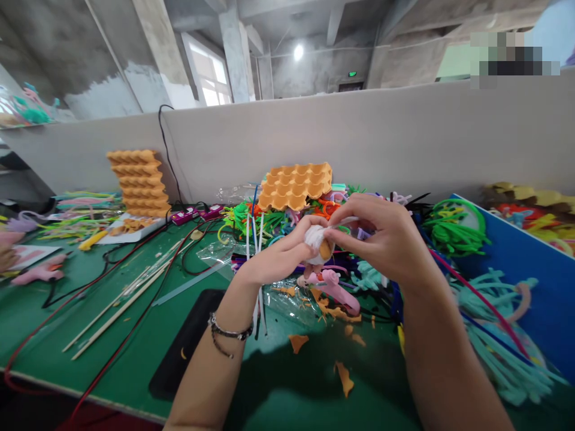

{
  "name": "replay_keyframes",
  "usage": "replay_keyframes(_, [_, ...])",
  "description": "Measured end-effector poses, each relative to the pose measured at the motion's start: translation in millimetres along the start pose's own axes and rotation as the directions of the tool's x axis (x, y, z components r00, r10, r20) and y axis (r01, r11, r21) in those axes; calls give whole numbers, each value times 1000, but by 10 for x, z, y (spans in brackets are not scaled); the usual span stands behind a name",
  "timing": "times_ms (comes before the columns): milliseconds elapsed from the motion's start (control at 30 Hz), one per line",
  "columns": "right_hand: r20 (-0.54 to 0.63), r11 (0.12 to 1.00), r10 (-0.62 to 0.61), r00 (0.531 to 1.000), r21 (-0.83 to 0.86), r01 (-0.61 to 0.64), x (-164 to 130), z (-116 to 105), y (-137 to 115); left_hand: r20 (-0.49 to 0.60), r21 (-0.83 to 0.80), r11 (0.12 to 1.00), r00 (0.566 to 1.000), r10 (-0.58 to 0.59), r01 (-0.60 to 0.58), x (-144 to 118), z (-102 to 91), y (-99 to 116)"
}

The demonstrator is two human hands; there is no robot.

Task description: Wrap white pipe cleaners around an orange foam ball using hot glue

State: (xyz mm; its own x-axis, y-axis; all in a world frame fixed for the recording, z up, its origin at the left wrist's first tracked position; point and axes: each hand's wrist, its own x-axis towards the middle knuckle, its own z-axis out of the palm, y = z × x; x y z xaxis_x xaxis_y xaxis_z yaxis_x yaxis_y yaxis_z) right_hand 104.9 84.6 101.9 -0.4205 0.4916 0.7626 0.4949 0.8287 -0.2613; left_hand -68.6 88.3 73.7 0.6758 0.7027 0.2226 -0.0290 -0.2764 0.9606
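My left hand (294, 245) is closed round a small rounded white fuzzy piece (314, 239) with a tan-orange part showing at its lower right. At the top of that piece, the fingertips of my right hand (375, 230) are pinched together. A white strand seems to run between those fingers, though it is too small to make out well. Just below my hands lies a pink glue gun (335, 290) on the green table (278, 389). Torn bits of orange egg carton (344, 378) are scattered in front of it.
Orange egg-carton sheets (296, 184) stand behind heaps of coloured pipe cleaners. A black phone-like slab (188, 341), wooden sticks (130, 308) and cables lie left. To the right is a blue board (516, 281) beside turquoise pipe cleaners (507, 353). Another person's hand (6, 257) shows far left.
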Motion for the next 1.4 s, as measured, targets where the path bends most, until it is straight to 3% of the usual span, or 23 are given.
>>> replay_keyframes(533, [20, 998, 37, 999, 58, -38, -1, 5, -23, -100, 62, 997, 993, 59, -53, -6, 31, 9])
replay_keyframes(833, [82, 985, 60, 995, 160, -72, -30, -80, -51, -60, -219, 970, 994, 96, -107, 56, 58, -29])
replay_keyframes(967, [19, 993, 4, 1000, 115, -7, -41, -94, -64, -84, -297, 949, 993, 81, -103, 63, 76, 0])
replay_keyframes(1133, [-23, 995, -99, 995, 10, 99, -38, -63, -106, -97, -359, 925, 991, 91, -120, 70, 84, 47])
replay_keyframes(1400, [11, 994, -111, 994, 2, 111, -23, -16, -85, -196, -370, 913, 975, 106, -174, 83, 65, 56])
